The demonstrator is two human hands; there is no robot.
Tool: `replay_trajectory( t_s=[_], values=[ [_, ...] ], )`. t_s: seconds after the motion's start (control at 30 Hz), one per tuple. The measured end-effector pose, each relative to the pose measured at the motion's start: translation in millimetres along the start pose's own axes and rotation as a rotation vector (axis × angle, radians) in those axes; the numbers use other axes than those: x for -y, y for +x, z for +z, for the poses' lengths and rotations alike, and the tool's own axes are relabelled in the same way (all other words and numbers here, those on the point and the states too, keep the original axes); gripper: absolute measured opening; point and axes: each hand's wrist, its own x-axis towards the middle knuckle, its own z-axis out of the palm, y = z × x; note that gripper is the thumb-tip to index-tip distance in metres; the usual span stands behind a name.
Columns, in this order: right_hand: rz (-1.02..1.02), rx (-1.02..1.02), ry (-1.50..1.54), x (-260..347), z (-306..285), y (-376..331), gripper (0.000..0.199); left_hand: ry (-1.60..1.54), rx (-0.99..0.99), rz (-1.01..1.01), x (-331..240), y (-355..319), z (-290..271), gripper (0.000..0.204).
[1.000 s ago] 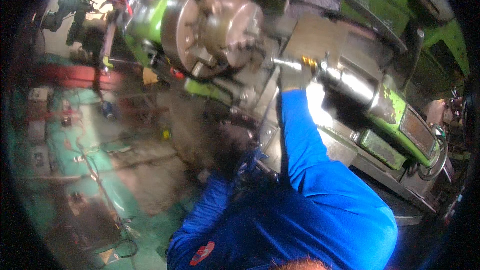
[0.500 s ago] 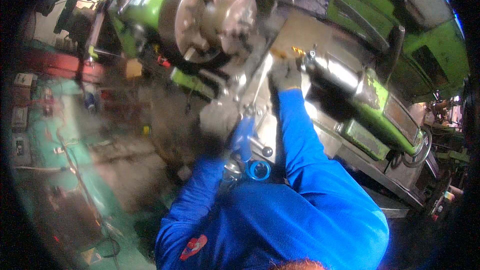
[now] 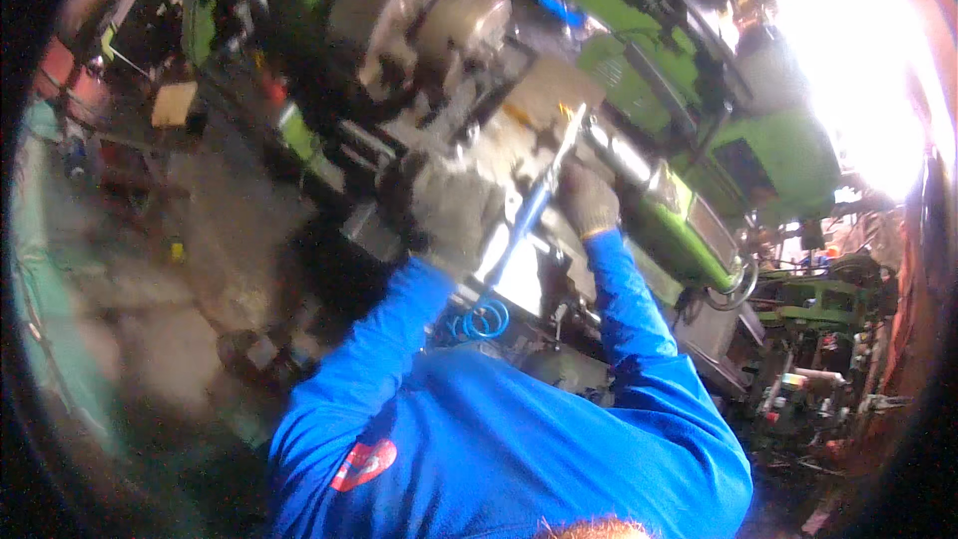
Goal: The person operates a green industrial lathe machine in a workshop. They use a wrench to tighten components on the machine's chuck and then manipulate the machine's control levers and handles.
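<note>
I lean over a green lathe in blue sleeves and grey gloves. My left hand is closed around the lower end of a long blue-and-metal tool whose thin tip reaches up toward the lathe's grey carriage. A coiled blue hose hangs below the tool. My right hand is curled right beside the tool's upper shaft, against a shiny metal cylinder. Blur hides whether it grips anything. The round steel chuck sits up and left of both hands.
A dirty concrete floor with scattered parts lies to the left. More green machinery stands at the right, under strong glare at the upper right. A hand wheel sticks out near my right elbow.
The view has swung down and closer to the lathe. My left hand has risen from below the bed up to the carriage with the blue tool. My right hand stays by the shiny cylinder.
</note>
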Motion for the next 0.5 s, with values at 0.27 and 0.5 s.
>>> replay_trajectory(
  t_s=[0.27, 0.5],
  values=[
    [-0.047, -0.066, -0.043, -1.3, -4.2, 13.3, 0.036, -0.074, 0.043, -0.037, 5.1, 1.4, -11.2, 0.017],
    [-0.056, -0.085, 0.0, 12.0, -8.8, 6.4, 0.052, -0.056, 0.026, -0.08, 3.6, 0.9, -11.2, 0.017]
  ],
)
